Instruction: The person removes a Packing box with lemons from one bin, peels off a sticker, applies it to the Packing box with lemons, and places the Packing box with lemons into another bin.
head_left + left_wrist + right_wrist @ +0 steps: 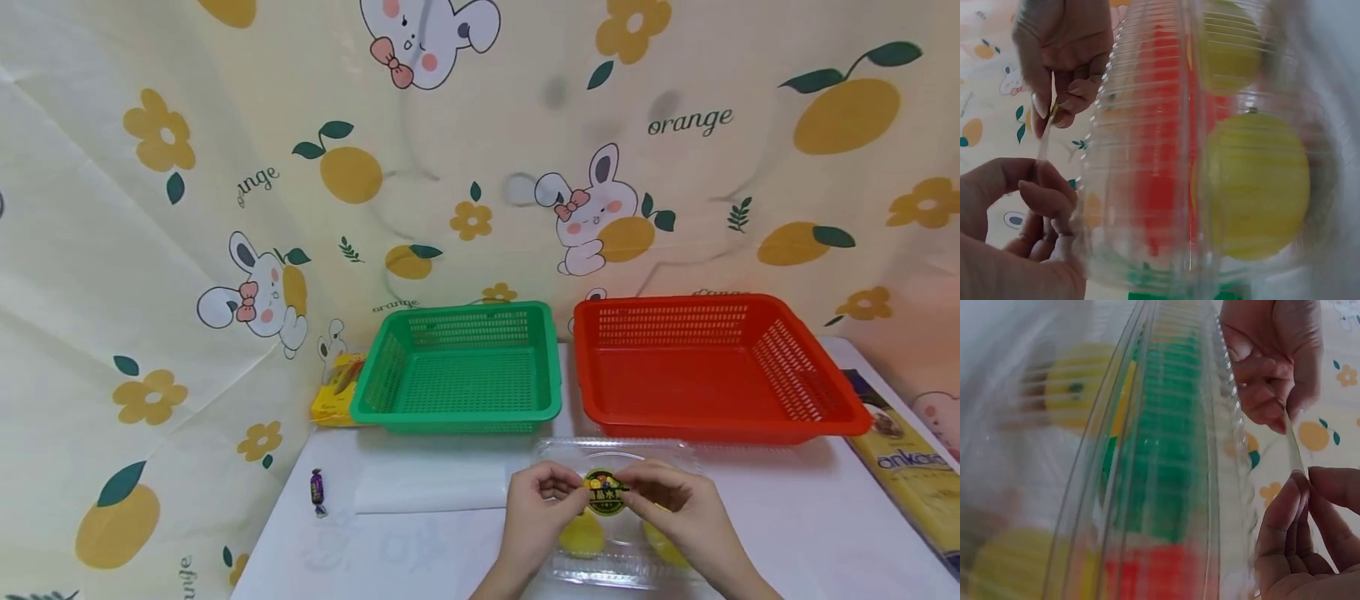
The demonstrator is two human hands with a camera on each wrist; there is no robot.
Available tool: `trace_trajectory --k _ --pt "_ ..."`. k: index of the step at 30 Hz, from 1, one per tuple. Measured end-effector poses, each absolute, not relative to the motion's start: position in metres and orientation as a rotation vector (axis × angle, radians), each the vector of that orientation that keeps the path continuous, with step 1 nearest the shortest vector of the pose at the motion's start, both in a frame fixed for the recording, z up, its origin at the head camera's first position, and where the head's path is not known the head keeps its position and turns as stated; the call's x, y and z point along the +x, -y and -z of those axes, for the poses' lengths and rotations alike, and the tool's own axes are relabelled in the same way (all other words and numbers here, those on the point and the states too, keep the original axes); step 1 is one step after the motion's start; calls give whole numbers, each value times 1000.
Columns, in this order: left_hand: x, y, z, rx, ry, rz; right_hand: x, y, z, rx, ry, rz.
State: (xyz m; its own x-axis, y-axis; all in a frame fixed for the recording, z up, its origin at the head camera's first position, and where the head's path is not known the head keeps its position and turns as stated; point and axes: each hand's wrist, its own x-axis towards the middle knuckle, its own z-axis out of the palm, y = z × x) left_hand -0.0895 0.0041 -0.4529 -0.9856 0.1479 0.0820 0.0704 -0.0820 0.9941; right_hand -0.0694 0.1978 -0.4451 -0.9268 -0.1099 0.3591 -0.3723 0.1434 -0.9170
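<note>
A round black sticker (606, 502) with a colourful fruit picture and printed characters is held up between both hands. My left hand (542, 510) pinches its left edge with thumb and forefinger; my right hand (684, 510) pinches the opposite edge. In both wrist views the sticker appears edge-on as a thin strip. Below the hands sits a clear plastic clamshell box (551, 454) with ribbed sides. Inside it are round yellow fruits, one to the left (582, 540) and another (666, 550) partly behind my right hand. The left wrist view shows a yellow fruit (1257, 187) through the box wall.
Behind the box stand a green basket (551, 400) and a red basket (675, 432). A yellow package (333, 408) lies beside the green one. To the left are a purple wrapped candy (317, 490) and a white sheet (431, 487). A yellow packet (911, 467) runs along the right edge.
</note>
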Motion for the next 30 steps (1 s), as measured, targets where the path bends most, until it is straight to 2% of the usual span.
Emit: trace_trajectory --k 5,11,19,30 --pt "-91 -10 457 243 -2223 -2153 -73 -199 451 492 2250 -1659" --pt "-91 -11 454 422 -2336 -1989 -77 -208 456 468 2322 -1480" --pt "-98 -12 454 592 -2653 -1713 -79 -220 457 464 2421 -1500" --pt "-100 -17 461 669 -2755 -1696 -85 -225 468 507 2351 -1468"
